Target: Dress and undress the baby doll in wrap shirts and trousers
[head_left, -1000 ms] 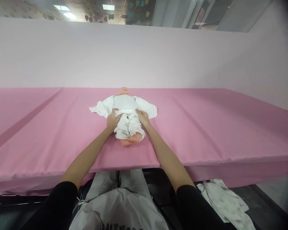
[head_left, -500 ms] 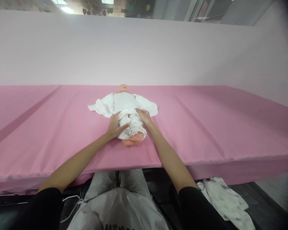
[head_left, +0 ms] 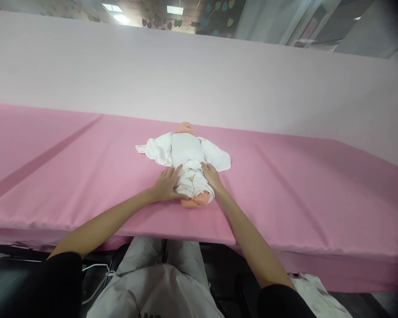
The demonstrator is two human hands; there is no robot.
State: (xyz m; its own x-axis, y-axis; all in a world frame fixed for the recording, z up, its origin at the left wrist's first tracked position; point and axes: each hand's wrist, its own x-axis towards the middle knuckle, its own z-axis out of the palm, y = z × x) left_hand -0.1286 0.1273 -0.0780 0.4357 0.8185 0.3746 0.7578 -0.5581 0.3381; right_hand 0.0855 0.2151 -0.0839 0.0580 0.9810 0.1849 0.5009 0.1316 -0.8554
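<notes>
A baby doll [head_left: 188, 152] lies on its back on the pink table [head_left: 285, 203], head away from me, dressed in a white top with sleeves spread out. Its printed white trousers [head_left: 194, 183] are bunched around the legs, and the bare feet [head_left: 195, 201] point toward me. My left hand [head_left: 167, 184] grips the trousers' left side at the hip. My right hand [head_left: 211, 175] holds the trousers' right side. Both arms reach across the table's near edge.
A pale pink wall [head_left: 199, 79] rises behind the table. A white printed garment [head_left: 313, 296] lies low at the right, below the table edge. My lap in grey clothing [head_left: 162, 274] sits under the near edge.
The trousers have slid down the doll's legs toward the feet and bunched up. My hands moved with them, and my view shifted left and tilted.
</notes>
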